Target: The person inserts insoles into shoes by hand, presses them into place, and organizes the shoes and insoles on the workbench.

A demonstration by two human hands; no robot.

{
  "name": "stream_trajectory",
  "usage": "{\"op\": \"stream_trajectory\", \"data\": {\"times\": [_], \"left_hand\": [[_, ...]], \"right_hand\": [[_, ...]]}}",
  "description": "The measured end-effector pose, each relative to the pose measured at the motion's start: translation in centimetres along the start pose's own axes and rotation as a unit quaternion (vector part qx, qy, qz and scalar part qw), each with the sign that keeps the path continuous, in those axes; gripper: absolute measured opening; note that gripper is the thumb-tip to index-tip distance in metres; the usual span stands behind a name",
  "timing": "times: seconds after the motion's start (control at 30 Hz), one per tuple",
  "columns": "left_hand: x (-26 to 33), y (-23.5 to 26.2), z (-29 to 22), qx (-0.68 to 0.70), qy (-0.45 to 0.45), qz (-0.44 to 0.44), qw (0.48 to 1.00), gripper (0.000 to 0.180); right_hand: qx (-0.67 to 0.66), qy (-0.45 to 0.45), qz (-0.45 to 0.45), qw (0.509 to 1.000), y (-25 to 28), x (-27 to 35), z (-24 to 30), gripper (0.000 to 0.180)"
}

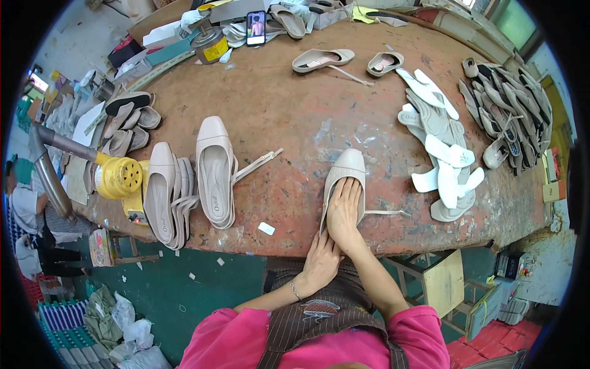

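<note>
A beige square-toed slingback shoe (350,161) lies near the table's front edge, toe pointing away from me, its thin strap stretched out to the right. My right hand (344,209) reaches inside it, fingers straight and flat on the insole. At the heel end, my left hand (321,263) holds the back of the shoe, its fingers partly hidden by my right wrist. To the left stand a pair-like stack of beige shoes (214,178) with a loose strap and a row of similar shoes (161,184). White and grey insoles (447,169) are heaped to the right.
A yellow blower-like machine with a grey pipe (120,177) stands at the left edge. Many shoes (513,111) are piled at far right. Two shoes (322,59), a metal can (210,46) and a phone (255,28) lie at the back. A small white label (266,228) lies near the front.
</note>
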State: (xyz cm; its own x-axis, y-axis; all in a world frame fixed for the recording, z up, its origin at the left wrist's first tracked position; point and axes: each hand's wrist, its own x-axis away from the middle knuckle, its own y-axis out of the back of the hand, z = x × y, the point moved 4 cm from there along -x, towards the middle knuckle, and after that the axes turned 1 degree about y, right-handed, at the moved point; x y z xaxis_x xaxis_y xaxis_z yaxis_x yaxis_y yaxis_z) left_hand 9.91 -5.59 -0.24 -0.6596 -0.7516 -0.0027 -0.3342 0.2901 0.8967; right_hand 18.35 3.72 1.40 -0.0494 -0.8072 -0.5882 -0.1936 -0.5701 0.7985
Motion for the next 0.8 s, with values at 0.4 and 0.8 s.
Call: {"op": "stream_trajectory", "data": {"times": [0.4,0.8], "left_hand": [[-5.0,1.9,-0.4,-0.004,0.064,-0.091,0.994,0.07],[-1.7,18.8,14.3,0.697,0.132,-0.381,0.592,0.045]], "right_hand": [[-0.471,-0.001,0.386,0.793,3.2,-0.3,-5.8,0.025],[-0.233,-0.29,0.089,0.924,-2.6,-0.4,-34.6,0.049]]}}
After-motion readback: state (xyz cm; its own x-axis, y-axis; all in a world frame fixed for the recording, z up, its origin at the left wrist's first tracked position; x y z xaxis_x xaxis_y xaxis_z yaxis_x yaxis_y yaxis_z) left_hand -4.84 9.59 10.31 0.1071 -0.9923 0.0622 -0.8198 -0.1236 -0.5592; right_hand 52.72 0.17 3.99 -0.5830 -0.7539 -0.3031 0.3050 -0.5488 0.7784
